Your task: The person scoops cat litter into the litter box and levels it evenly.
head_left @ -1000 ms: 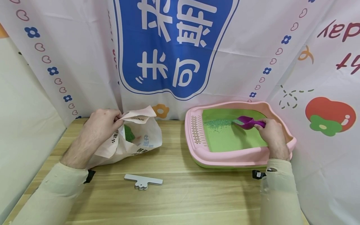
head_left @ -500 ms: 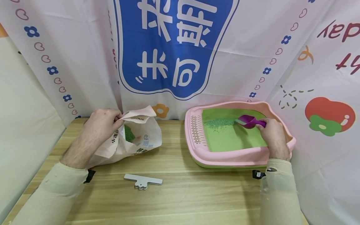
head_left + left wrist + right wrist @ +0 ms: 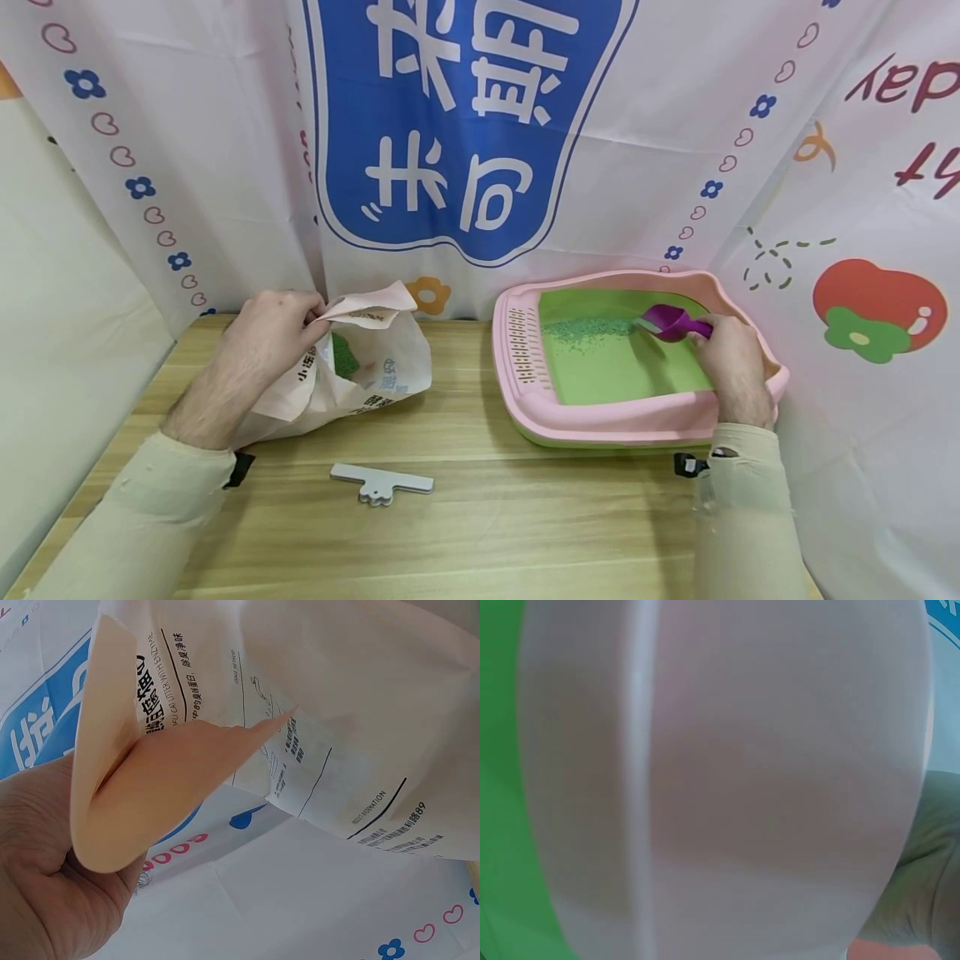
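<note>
My left hand [image 3: 273, 333] pinches the top edge of a paper bag of cat litter [image 3: 405, 358], which lies with its mouth open and green litter [image 3: 344, 357] showing inside. In the left wrist view the bag's folded flap [image 3: 150, 802] stands between thumb and fingers. My right hand [image 3: 731, 358] grips the handle of a purple scoop [image 3: 667, 323] over the litter box [image 3: 600, 417], which has a pink rim and green base. Green granules [image 3: 588, 330] lie in a streak on its floor, left of the scoop. The box wall [image 3: 780, 780] fills most of the right wrist view.
A grey clip [image 3: 382, 483] lies on the wooden table [image 3: 495, 517] in front of the bag. A printed cloth [image 3: 615, 183] hangs right behind the bag and litter box, and another printed sheet stands close at the right.
The purple scoop has shifted slightly right and up in the right hand, and the streak of granules reaches further right. The left hand and bag have stayed put.
</note>
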Tool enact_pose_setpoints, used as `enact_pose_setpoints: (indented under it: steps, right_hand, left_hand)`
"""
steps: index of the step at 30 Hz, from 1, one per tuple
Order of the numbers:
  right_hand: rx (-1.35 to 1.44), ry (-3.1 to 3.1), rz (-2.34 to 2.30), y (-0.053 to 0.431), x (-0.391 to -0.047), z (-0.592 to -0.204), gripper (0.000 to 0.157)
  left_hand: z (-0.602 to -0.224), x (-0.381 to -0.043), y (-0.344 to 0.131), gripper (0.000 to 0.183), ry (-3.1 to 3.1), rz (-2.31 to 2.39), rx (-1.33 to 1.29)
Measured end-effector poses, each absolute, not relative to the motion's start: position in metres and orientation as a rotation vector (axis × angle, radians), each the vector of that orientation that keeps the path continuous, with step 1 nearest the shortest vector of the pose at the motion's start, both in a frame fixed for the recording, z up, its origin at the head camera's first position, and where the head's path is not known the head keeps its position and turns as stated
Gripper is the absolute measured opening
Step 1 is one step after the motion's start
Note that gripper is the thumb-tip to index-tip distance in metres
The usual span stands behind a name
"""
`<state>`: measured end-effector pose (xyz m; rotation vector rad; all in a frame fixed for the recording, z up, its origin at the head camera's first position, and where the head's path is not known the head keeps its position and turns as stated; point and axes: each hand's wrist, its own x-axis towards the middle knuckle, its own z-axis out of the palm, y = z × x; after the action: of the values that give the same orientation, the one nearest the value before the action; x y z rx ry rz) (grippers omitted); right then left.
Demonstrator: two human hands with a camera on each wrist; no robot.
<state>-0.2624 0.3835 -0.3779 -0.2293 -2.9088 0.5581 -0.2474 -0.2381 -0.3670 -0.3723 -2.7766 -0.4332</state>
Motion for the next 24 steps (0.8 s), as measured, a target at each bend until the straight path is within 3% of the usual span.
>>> enact_pose_setpoints:
  steps: [24]
  right_hand:
    - [-0.239,-2.931,0.565,0.3768,-0.2576,-0.3695,0.032]
  left_hand:
    - [-0.3665,-0.2484,-0.2378,0.008,-2.789,-0.428,-0.356]
